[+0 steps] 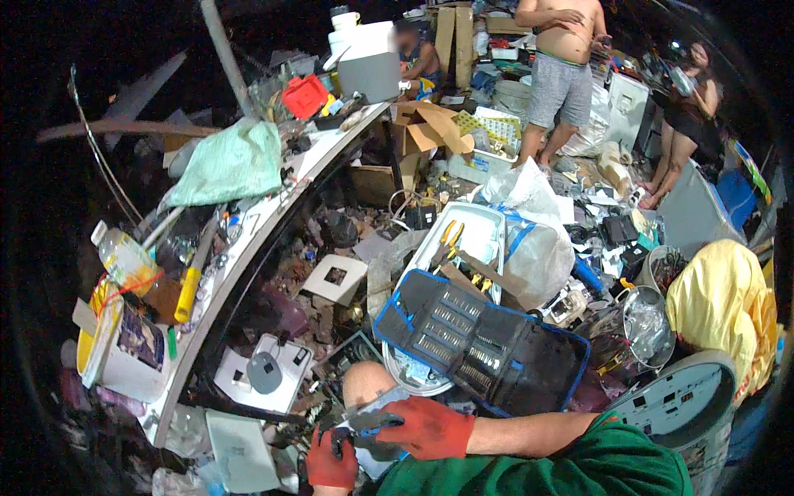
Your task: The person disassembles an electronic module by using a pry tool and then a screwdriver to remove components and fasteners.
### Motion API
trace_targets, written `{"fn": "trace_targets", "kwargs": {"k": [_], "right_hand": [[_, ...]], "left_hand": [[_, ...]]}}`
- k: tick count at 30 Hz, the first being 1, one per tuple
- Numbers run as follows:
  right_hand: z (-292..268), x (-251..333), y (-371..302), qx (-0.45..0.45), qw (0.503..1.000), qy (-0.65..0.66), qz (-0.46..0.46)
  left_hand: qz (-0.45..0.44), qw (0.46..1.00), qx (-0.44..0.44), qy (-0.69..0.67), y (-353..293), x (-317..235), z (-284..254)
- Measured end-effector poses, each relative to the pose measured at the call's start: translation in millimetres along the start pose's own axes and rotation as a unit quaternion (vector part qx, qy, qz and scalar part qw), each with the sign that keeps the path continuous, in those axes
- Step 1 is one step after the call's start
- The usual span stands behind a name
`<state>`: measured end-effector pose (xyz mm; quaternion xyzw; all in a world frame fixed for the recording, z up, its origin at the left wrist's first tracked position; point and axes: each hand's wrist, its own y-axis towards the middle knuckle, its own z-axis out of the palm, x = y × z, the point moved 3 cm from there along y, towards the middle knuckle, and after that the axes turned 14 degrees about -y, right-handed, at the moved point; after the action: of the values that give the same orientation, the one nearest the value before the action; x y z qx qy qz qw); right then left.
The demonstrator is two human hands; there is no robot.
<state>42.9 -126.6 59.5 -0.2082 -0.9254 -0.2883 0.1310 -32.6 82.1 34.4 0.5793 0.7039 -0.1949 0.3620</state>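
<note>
Both my hands wear red gloves and work close together at the lower middle, in front of my bare knee point(366, 382). My right hand point(430, 428) is closed on a dark blue-and-black tool point(376, 422) that points left; its exact kind does not show. Just left of it and lower, my left hand point(332, 461) is closed round a small black part point(339, 441), mostly hidden by the fingers. Beyond my hands a black tool case with blue trim point(420, 298) lies unfolded, with rows of small metal bits in it. It rests over a white tub point(495, 223) holding orange-handled pliers point(452, 234).
A long white bench point(240, 263) curves along my left, bearing a green sack point(231, 165) and a plastic bottle point(124, 256). Scrap covers the floor. A round grey frame point(686, 397) and a yellow sack point(713, 306) stand at right. Several people point(562, 83) are farther back.
</note>
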Motion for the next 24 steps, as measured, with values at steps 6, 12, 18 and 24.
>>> {"fn": "trace_targets", "kwargs": {"k": [6, 12, 18, 24], "right_hand": [[-9, -10, -23, -0.037, 0.996, 0.03, 0.077], [3, -22, -29, -0.031, 0.985, 0.098, 0.139], [26, -54, -53, -0.031, 0.93, 0.232, 0.282], [6, -58, -77, -0.088, 0.886, 0.303, 0.34]], "left_hand": [[0.028, 0.999, 0.034, -0.012, 13, -8, 9], [0.1, 0.988, 0.111, 0.031, 25, 2, -1], [0.017, 0.993, 0.114, -0.016, 23, 29, -1], [-0.087, 0.947, 0.122, -0.285, 25, 40, 11]]}}
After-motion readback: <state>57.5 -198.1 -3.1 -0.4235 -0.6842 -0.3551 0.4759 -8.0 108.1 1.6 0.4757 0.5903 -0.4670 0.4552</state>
